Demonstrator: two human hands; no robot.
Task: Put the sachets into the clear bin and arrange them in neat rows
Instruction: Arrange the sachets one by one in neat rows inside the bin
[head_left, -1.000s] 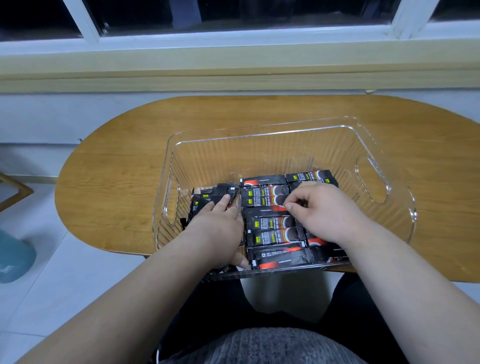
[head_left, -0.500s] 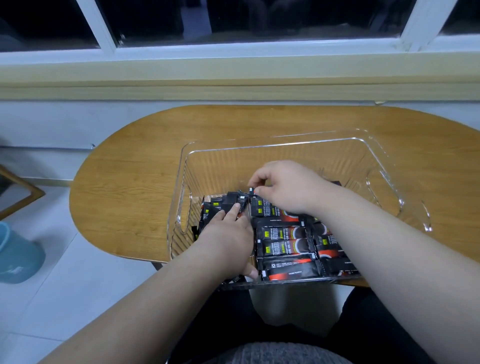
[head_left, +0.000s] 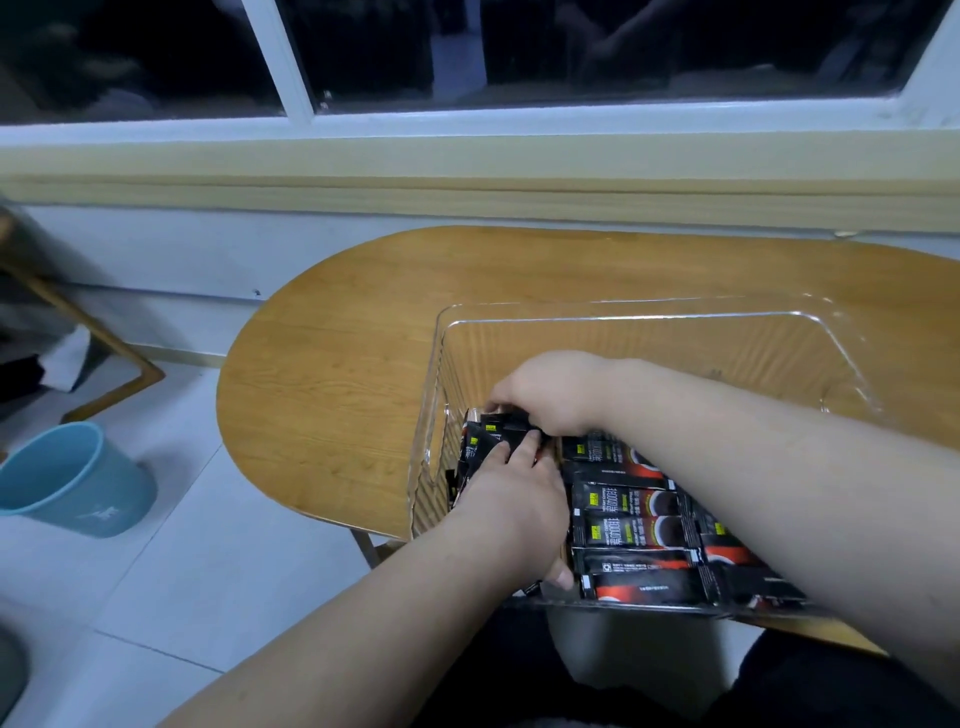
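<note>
A clear plastic bin (head_left: 675, 332) stands on the wooden table (head_left: 337, 374). Several black-and-red sachets (head_left: 628, 514) lie flat in rows across its near half. A looser stack of sachets (head_left: 493, 436) sits against the bin's left wall. My left hand (head_left: 514, 499) rests on that stack, fingers stretched forward over it. My right hand (head_left: 545, 395) reaches across from the right, its fingers curled over the far end of the same stack and gripping it. The sachets under both hands are mostly hidden.
A blue waste bucket (head_left: 72, 478) stands on the tiled floor at the left. A wooden frame (head_left: 93, 332) leans near the wall. The window sill (head_left: 467, 192) runs behind the table. The far half of the bin holds nothing visible.
My right hand has moved left from the middle rows to the far end of the left stack. My left hand stays on that stack. The view has shifted left.
</note>
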